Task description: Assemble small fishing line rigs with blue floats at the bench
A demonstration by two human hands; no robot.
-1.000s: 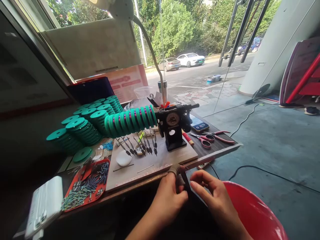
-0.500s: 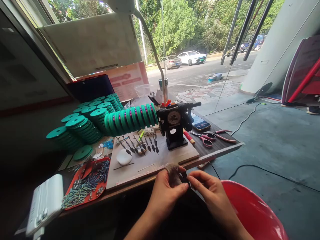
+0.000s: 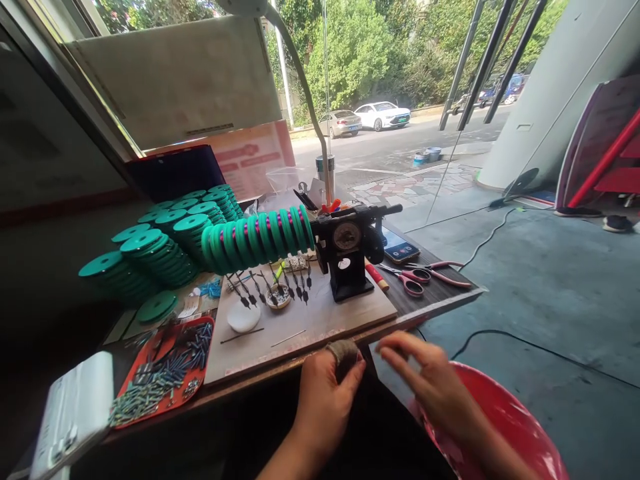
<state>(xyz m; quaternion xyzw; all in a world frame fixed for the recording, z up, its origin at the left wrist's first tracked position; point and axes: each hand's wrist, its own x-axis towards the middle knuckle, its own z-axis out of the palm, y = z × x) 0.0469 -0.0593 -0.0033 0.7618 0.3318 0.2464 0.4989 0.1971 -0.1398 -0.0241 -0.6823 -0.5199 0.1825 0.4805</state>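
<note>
My left hand (image 3: 325, 393) is curled just below the table's front edge. Its thumb wears a grey fabric cover (image 3: 343, 349) and presses against the forefinger; what they pinch I cannot make out. To its right, my right hand (image 3: 433, 387) is blurred over the red basin (image 3: 515, 433), apart from the left hand, fingers smeared. Nearest ahead is a pale wooden board (image 3: 310, 323) carrying a black winding machine (image 3: 347, 253). A row of green spools (image 3: 260, 237) sits on the machine's shaft.
Stacks of green spools (image 3: 160, 243) fill the table's back left. A red tray of small metal parts (image 3: 163, 370) and a white device (image 3: 75, 413) lie front left. Pink scissors (image 3: 407, 280), pliers (image 3: 445, 272) and a phone (image 3: 399, 249) lie right. A black cable (image 3: 525, 343) crosses the floor.
My right hand has pulled away from the left, moving right and down over the red basin. The dark strip both hands pinched no longer shows.
</note>
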